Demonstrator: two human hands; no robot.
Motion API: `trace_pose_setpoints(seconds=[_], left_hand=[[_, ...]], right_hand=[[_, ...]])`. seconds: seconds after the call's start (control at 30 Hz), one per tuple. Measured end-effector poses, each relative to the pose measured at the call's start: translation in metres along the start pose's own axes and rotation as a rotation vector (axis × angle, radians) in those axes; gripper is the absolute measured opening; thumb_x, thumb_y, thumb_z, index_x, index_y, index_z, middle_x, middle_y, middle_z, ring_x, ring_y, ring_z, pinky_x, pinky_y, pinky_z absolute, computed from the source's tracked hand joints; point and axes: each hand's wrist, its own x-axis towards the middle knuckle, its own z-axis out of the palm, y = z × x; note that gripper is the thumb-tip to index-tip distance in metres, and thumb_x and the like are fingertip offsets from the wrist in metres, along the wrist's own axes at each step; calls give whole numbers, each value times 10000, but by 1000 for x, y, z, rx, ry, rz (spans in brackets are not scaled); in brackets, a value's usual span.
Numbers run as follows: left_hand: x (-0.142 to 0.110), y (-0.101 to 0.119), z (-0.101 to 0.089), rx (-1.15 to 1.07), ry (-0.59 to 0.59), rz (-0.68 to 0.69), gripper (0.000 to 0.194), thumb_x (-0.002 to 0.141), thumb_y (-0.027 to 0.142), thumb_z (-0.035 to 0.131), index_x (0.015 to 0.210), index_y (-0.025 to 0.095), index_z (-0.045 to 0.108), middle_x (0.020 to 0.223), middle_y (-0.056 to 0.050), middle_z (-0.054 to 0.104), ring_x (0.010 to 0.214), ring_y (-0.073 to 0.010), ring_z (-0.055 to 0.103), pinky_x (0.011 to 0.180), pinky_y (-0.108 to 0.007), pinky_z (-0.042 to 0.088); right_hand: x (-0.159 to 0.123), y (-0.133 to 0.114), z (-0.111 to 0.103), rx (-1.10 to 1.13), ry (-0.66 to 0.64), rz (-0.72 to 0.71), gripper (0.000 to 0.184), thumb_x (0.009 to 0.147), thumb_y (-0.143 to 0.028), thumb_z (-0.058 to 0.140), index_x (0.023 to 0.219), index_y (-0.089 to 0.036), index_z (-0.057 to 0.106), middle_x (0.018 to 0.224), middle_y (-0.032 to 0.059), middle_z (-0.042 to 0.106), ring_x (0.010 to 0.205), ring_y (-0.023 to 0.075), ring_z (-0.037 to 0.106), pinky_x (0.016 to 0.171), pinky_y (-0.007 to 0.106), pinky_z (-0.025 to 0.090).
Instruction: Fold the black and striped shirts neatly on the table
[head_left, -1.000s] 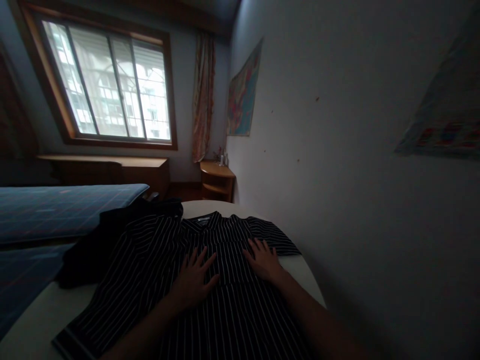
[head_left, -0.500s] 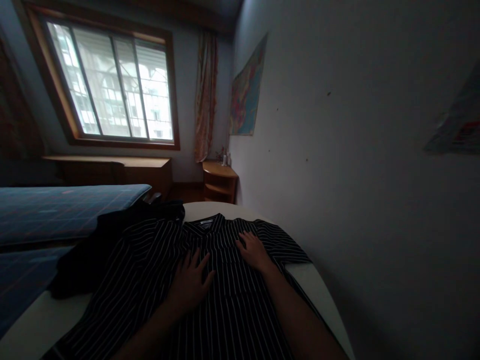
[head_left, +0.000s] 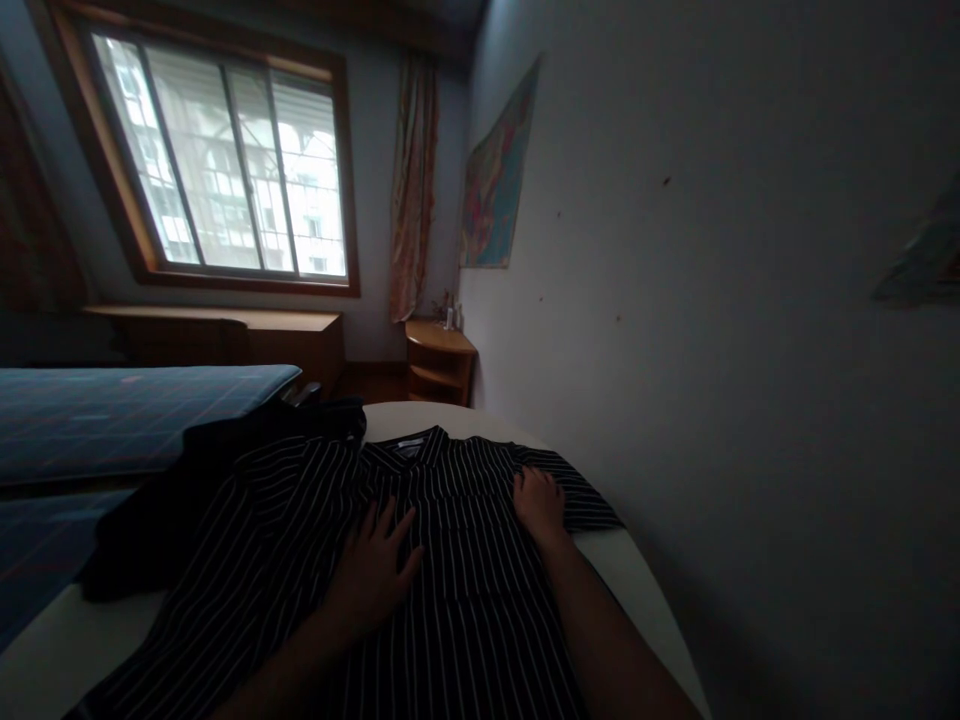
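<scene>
A black shirt [head_left: 465, 560] with thin white stripes lies spread out, front side up, its collar toward the far edge of the white table [head_left: 637, 575]. My left hand [head_left: 377, 562] rests on the middle of the chest, fingers spread and holding nothing. Over by the armhole of the right-hand sleeve [head_left: 581, 495], my right hand [head_left: 540, 503] lies on the cloth. Its fingers are a little bent but apart, with no fabric visibly gripped.
Dark cloth [head_left: 142, 535] is heaped at the table's left side, next to a blue checked mattress [head_left: 150, 410]. The wall [head_left: 750, 420] runs close along the right. A corner shelf [head_left: 441, 345] and a desk [head_left: 292, 325] stand farther back under the window.
My right hand has slid to the right across the chest toward the sleeve, its fingers now more bent. The left hand has barely shifted, and the shirt lies nearly the same.
</scene>
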Motion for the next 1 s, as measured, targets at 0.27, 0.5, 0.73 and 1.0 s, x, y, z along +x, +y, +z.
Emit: trace_pose_setpoints(seconds=[0.27, 0.5, 0.73, 1.0], left_hand=[[-2, 3, -5, 15, 7, -2, 582, 963, 510, 411, 1491, 267, 422, 1588, -106, 320, 1469, -369, 235, 1166, -526, 233], [-2, 3, -5, 0, 0, -6, 585, 962, 508, 418, 1493, 263, 420, 1590, -108, 314, 1469, -371, 233, 1169, -527, 224], [-1, 1, -3, 9, -3, -5, 590, 963, 521, 409, 1496, 271, 412, 1593, -107, 308, 1471, -367, 229, 1168, -528, 226], [-1, 1, -2, 13, 9, -3, 584, 963, 516, 413, 1492, 269, 421, 1592, -104, 311, 1468, -368, 237, 1168, -527, 226]], right_hand=[[10, 1, -10, 30, 44, 50, 461, 1022, -201, 257, 1431, -120, 455, 1257, 140, 654, 1121, 195, 624, 931, 270, 433], [7, 21, -18, -81, 35, 125, 290, 962, -256, 461, 1086, -106, 676, 1143, 192, 641, 1069, 306, 620, 867, 384, 464], [5, 22, -21, -111, 90, 177, 316, 998, -253, 385, 1074, -159, 676, 1134, 165, 662, 1103, 294, 591, 864, 411, 431], [9, 1, -39, 41, 253, 67, 264, 1000, -254, 409, 1100, -178, 641, 1063, 124, 708, 1012, 246, 637, 881, 355, 404]])
